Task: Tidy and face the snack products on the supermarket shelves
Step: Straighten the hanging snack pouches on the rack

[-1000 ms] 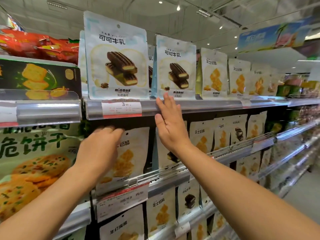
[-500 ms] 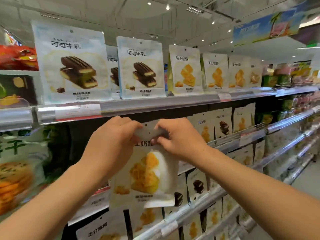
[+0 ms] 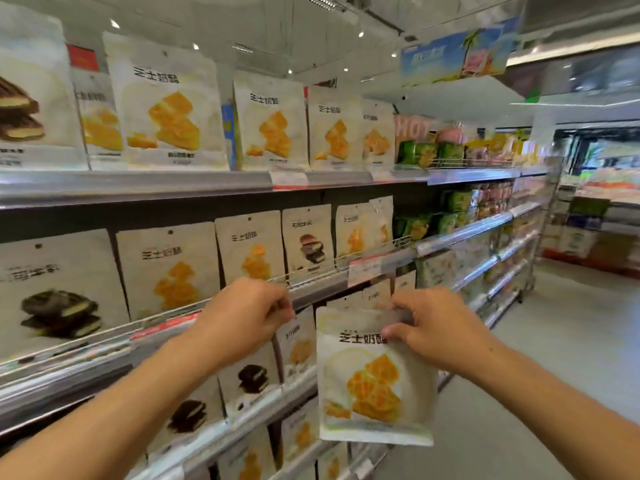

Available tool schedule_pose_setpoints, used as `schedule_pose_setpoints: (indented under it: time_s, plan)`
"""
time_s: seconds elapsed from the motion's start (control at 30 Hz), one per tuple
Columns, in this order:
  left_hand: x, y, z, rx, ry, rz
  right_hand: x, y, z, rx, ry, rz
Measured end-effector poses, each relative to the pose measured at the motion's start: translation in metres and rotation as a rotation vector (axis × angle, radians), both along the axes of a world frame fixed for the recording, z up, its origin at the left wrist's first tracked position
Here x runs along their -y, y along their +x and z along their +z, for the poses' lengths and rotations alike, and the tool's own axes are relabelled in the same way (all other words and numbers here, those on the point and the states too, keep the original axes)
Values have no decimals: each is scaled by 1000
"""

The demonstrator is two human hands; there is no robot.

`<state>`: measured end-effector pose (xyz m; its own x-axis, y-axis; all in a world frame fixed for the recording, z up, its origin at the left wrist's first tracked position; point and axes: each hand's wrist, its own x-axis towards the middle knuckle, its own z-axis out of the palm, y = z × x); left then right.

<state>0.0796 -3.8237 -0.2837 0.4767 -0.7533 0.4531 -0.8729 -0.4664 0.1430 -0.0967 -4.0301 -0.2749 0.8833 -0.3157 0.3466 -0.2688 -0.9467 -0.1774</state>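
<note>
A white pouch printed with yellow cheese biscuits hangs in front of the lower shelves, gripped at its top edge by my right hand. My left hand is a little to the left of the pouch, apart from it, by the middle shelf's front rail. Its fingers are curled closed and I see nothing in them. Matching cheese pouches stand face-out along the top shelf. On the middle shelf, more cheese pouches stand mixed with chocolate sandwich pouches.
Green and pink snack packs fill the shelves further right. Price tags clip to the shelf rails. The aisle floor runs along the right, with another display at its far end. A blue banner hangs overhead.
The view has swung right along the shelves. The cheese pouch, earlier held by both hands at mid-shelf height, has moved down and right; my left hand has let go of it.
</note>
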Motion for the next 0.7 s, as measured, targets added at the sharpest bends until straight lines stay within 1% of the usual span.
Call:
schedule_pose_setpoints:
  time_s: [0.1, 0.2, 0.33, 0.47, 0.53, 0.63, 0.7]
  plan:
    - [58, 5, -3, 5, 16, -40, 45, -4, -6, -2, 23, -36]
    - [108, 26, -8, -1, 48, -14, 84, 3, -10, 16, 98, -62]
    - [165, 78, -5, -15, -27, 44, 130, 29, -13, 28, 139, -68]
    - [212, 145, 14, -12, -164, 209, 176, 69, -10, 42, 170, -37]
    - [232, 173, 24, -42, -151, 321, 198, 90, -9, 47, 185, -35]
    - [257, 199, 31, -161, -92, 465, 229, 120, -7, 52, 154, -15]
    - [268, 207, 32, -162, -57, 528, 247, 137, -4, 52, 129, 14]
